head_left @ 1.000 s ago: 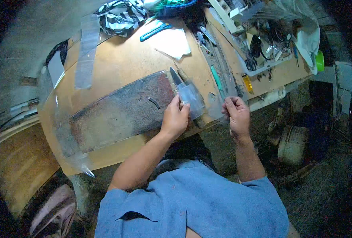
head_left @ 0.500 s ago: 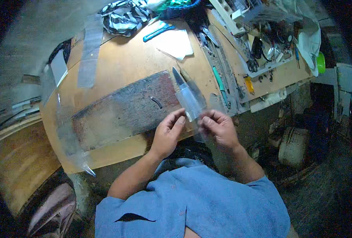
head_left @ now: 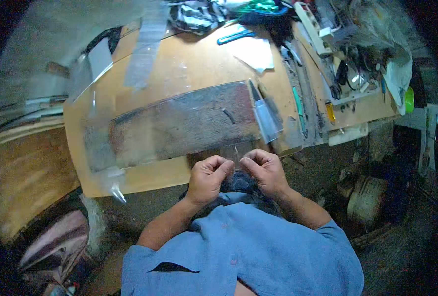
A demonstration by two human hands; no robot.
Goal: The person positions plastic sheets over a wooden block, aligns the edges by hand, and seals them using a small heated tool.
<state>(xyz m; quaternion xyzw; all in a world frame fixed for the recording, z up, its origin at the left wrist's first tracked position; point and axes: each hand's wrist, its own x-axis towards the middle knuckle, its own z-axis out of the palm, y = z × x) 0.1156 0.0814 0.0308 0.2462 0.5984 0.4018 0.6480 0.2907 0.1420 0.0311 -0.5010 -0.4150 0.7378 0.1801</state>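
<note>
My left hand [head_left: 210, 178] and my right hand [head_left: 264, 172] are close together just off the table's front edge, both pinched shut. Between their fingertips is what looks like a thin piece of clear plastic film [head_left: 236, 157], hard to make out against the dark background. Just beyond my right hand lies a pointed dark blade [head_left: 254, 92] with clear plastic around its lower part [head_left: 266, 121]. To its left, a worn dark board [head_left: 179, 123] carries a small curved black strip [head_left: 228, 116].
A blue utility knife [head_left: 236, 37] and white paper [head_left: 258, 54] lie farther back. Long clear plastic strips [head_left: 147, 49] cover the table's left side. On the right are a green-handled tool [head_left: 298, 106], an orange-yellow object [head_left: 330, 112], a power strip [head_left: 312, 28] and a tray of tools [head_left: 354, 96].
Both hands have drawn back from the plastic-covered blade toward my body, still pinched. The blade stays on the table. The whole view has shifted, with the table appearing farther right.
</note>
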